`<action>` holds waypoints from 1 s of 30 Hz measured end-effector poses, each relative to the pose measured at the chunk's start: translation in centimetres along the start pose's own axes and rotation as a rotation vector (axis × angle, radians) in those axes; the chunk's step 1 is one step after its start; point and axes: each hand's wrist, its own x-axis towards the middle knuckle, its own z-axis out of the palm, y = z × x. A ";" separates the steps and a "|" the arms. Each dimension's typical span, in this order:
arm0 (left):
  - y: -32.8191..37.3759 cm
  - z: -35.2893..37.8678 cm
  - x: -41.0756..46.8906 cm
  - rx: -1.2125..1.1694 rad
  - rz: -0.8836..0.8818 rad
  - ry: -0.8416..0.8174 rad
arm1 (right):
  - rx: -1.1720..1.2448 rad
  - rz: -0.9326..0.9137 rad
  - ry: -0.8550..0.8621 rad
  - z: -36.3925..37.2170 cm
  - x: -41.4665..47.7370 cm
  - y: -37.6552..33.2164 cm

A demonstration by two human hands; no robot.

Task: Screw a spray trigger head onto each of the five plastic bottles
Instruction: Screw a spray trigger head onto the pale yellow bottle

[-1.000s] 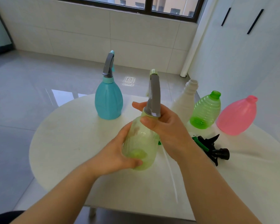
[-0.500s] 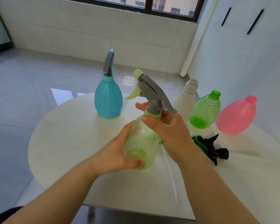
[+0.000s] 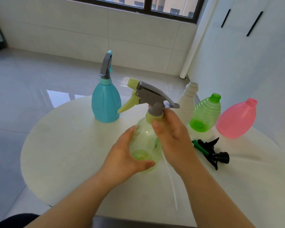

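Observation:
I hold a pale green translucent bottle point(image 3: 144, 142) above the round white table point(image 3: 69, 145). My left hand point(image 3: 127, 157) wraps its lower body. My right hand point(image 3: 173, 137) grips the neck at the yellow-green collar. A grey trigger head point(image 3: 151, 96) with a yellow-green nozzle and lever sits on that neck, pointing left. A teal bottle point(image 3: 105, 102) with its own grey trigger head stands behind. Three uncapped bottles stand at the right: white point(image 3: 188, 102), bright green point(image 3: 206, 112), pink point(image 3: 237, 119). A black and green trigger head point(image 3: 212, 152) lies on the table.
A thin white dip tube point(image 3: 170, 183) lies on the table below my right wrist. White cabinet doors rise at the right, a tiled wall and window at the back. The table's edge curves close to me, with grey floor at the left.
The trigger head on the pale green bottle has turned: a second ago it faced away, now its nozzle points left. My right hand twisted at the collar; my left hand kept its hold.

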 end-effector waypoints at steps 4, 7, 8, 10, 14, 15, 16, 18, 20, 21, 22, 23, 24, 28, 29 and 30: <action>0.2 -0.5 0.1 -0.016 -0.005 -0.080 | 0.137 0.000 0.080 -0.7 0.5 0.1; 0.1 -0.7 0.2 0.007 -0.001 -0.102 | 0.150 -0.010 0.172 0.0 0.7 0.3; 0.1 -0.8 0.3 0.012 -0.005 -0.112 | 0.149 -0.007 0.201 0.2 0.8 0.2; 0.0 -1.0 0.5 0.001 -0.019 -0.147 | 0.159 0.001 0.155 0.0 1.1 0.2; 0.0 -1.6 0.8 -0.026 -0.043 -0.215 | 0.187 0.060 -0.137 -1.0 1.3 -0.4; 0.0 -1.6 0.8 -0.025 -0.043 -0.209 | 0.198 0.064 -0.120 -1.0 1.3 -0.4; -0.1 -1.5 0.8 -0.022 -0.041 -0.193 | 0.201 0.054 -0.071 -0.8 1.2 -0.4; -0.2 -1.0 0.7 -0.015 -0.035 -0.146 | 0.138 0.008 0.061 -0.1 1.0 -0.2; -0.3 -0.8 0.5 -0.002 -0.023 -0.127 | 0.051 -0.033 0.168 0.5 0.8 0.1; -0.4 -0.9 0.6 0.000 -0.017 -0.138 | 0.029 -0.042 0.191 0.6 0.8 0.0; -0.4 -1.1 0.7 -0.005 -0.014 -0.163 | 0.027 -0.038 0.181 0.4 0.9 0.0; -0.4 -1.5 0.8 -0.013 -0.013 -0.195 | 0.047 -0.019 0.127 0.1 1.1 -0.2; -0.3 -1.7 0.9 -0.022 -0.012 -0.226 | 0.077 0.009 0.032 -0.4 1.4 -0.5; -0.1 -2.4 1.0 -0.019 -0.010 -0.304 | 0.063 0.054 -0.332 -1.9 2.8 -1.4; -0.1 -2.4 0.9 -0.032 -0.011 -0.302 | 0.046 0.050 -0.330 -1.9 3.1 -1.4; -0.1 -2.4 0.9 -0.051 -0.016 -0.298 | 0.039 0.048 -0.288 -1.7 3.2 -1.2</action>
